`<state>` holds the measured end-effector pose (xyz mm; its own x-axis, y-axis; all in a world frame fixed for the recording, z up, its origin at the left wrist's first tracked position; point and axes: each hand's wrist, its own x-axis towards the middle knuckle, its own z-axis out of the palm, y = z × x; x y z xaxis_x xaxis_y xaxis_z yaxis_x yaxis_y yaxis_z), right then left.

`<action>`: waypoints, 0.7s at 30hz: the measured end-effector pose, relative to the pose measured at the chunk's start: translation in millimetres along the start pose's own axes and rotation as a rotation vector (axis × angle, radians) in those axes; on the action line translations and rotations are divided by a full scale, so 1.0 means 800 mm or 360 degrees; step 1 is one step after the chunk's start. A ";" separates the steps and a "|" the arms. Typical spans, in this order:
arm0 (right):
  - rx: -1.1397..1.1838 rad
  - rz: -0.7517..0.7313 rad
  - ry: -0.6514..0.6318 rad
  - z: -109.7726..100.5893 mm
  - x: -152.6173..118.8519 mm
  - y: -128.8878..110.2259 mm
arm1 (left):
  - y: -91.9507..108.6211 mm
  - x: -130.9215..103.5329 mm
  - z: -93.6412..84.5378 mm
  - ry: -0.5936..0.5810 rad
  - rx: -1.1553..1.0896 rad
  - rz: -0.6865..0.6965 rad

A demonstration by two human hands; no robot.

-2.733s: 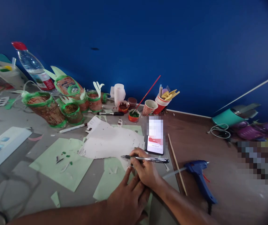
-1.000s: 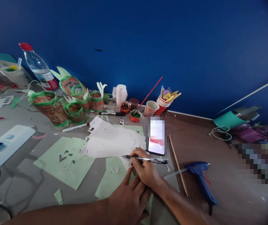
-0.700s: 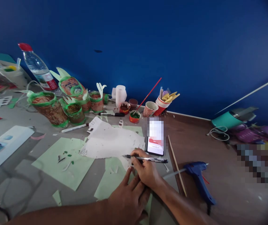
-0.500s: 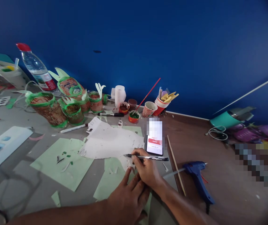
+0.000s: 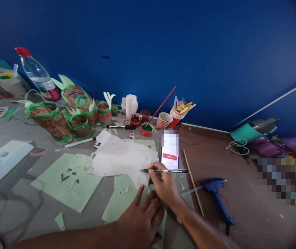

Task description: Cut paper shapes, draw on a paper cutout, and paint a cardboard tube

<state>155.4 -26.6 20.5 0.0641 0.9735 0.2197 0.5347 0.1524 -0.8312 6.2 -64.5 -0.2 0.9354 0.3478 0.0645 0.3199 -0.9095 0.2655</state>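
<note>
- Blue wall (image 5: 148, 41) fills the top of the frame; below it, a grey desk (image 5: 41, 211) holds painted pots (image 5: 51, 122) at centre left.
- White paper cutout (image 5: 122, 155) lies mid-frame, ahead of both hands, its long axis running roughly left to right.
- Just off its lower right part, the right hand (image 5: 165, 186) pinches a pen (image 5: 168, 171) in closed fingers, the tip pointing left over the paper; that's the nearer hand to the tip.
- Palm down, fingers spread and gripping nothing, the left hand (image 5: 139, 218) reaches the cutout's lower point.
- Compared with the earlier frame, the pen has slid slightly right, its back end now across the phone's (image 5: 170, 157) lower end.
</note>
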 end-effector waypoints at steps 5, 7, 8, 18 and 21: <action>-0.0025 0.0046 0.0046 -0.003 0.002 -0.002 | 0.000 -0.001 0.005 0.0023 -0.0001 -0.0010; -0.0046 0.0048 0.0055 -0.004 0.002 -0.001 | 0.000 -0.001 0.004 0.0012 0.0005 -0.0011; -0.0045 0.0050 0.0063 -0.004 0.002 0.000 | 0.000 0.000 0.003 0.0004 0.0012 -0.0013; 0.0025 -0.0177 -0.0121 0.005 -0.011 -0.002 | 0.002 0.002 0.002 0.0058 0.0018 -0.0036; -0.0006 -0.0172 -0.0146 0.007 -0.012 -0.003 | 0.004 0.003 -0.003 0.0076 0.0025 -0.0045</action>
<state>148.9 -34.9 17.3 -0.0713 0.9629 0.2602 0.5372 0.2569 -0.8034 9.2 -65.7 2.9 0.9178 0.3834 0.1030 0.3486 -0.9025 0.2528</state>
